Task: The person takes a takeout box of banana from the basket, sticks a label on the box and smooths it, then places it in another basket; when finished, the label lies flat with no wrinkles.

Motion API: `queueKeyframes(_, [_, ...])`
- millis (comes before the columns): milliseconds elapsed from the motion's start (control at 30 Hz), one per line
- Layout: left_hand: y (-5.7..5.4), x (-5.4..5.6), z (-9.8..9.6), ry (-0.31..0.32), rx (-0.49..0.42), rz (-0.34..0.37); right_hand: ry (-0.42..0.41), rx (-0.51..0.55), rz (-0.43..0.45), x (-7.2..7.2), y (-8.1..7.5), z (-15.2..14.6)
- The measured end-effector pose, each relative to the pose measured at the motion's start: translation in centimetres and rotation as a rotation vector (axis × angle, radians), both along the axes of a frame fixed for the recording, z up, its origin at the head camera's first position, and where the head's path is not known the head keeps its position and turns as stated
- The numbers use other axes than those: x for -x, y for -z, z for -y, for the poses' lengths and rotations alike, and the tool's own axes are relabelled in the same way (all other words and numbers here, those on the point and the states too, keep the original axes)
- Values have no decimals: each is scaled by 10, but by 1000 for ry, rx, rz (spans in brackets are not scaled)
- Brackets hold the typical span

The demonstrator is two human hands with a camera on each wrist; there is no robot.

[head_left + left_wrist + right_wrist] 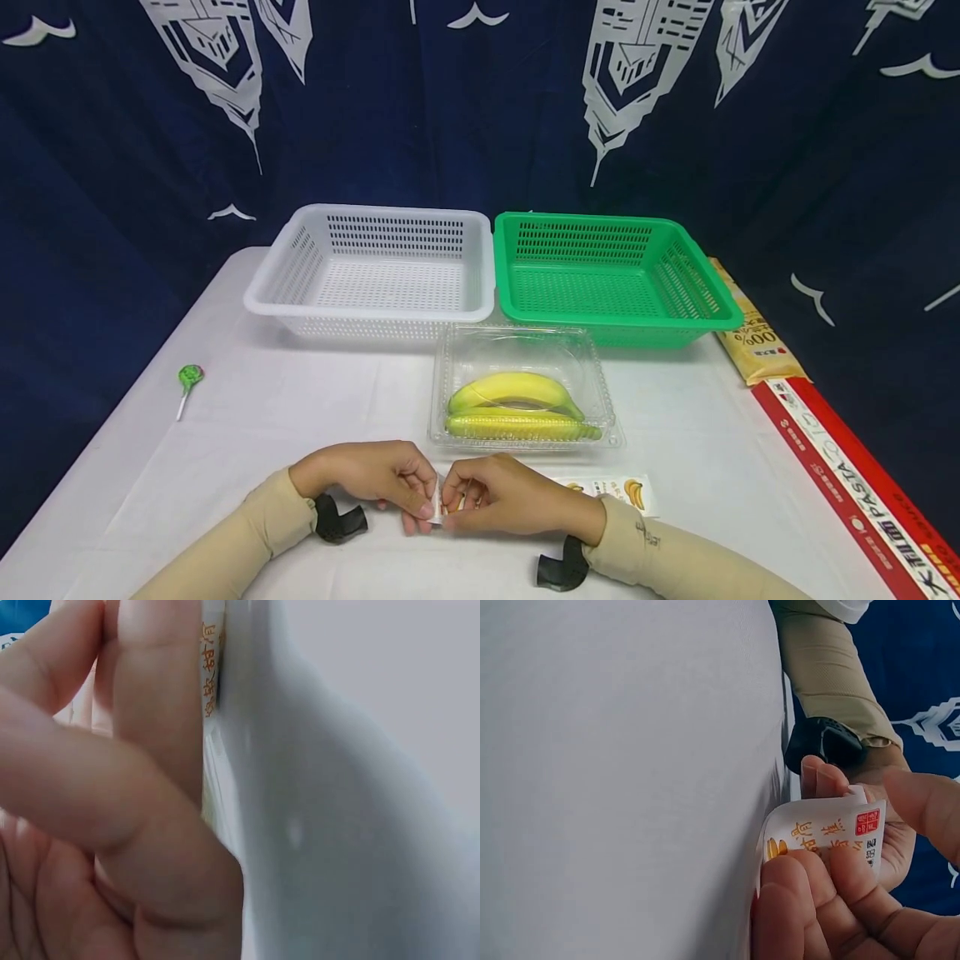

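Note:
A white paper label strip (636, 493) with banana pictures and orange lettering lies in front of the clear container, its left end lifted between my hands. My left hand (382, 482) pinches that end between thumb and fingers. The curled fingers of my right hand (510, 496) hold the strip close beside it, over its printed face in the right wrist view, where a red square stamp shows on the label (825, 829). Lettering on the strip (210, 667) shows beside my left fingers. Just beyond is a lidded clear plastic container (525, 350) with yellow bananas (517, 392) inside.
A white basket (367, 315) and a green basket (622, 321) stand side by side at the back. At the left lies a green lollipop (191, 377). A yellow packet (761, 346) and a red pasta package (847, 475) line the right edge.

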State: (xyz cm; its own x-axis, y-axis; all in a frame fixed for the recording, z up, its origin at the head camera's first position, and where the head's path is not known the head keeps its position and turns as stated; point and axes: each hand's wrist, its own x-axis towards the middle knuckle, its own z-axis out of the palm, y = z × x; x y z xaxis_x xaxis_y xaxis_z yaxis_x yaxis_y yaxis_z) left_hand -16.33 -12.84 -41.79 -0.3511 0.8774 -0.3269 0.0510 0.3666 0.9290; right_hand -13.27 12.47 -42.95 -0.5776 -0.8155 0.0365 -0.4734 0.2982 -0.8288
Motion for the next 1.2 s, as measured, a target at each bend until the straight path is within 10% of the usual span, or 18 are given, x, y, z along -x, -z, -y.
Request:
queueKeyframes(600, [2,-1,2,-14,30,11,21,-27,-105,-1,0,4])
queueKeyframes(1200, [-2,2,11,-20,104,-9,29,99,-21,-5,-29,-28])
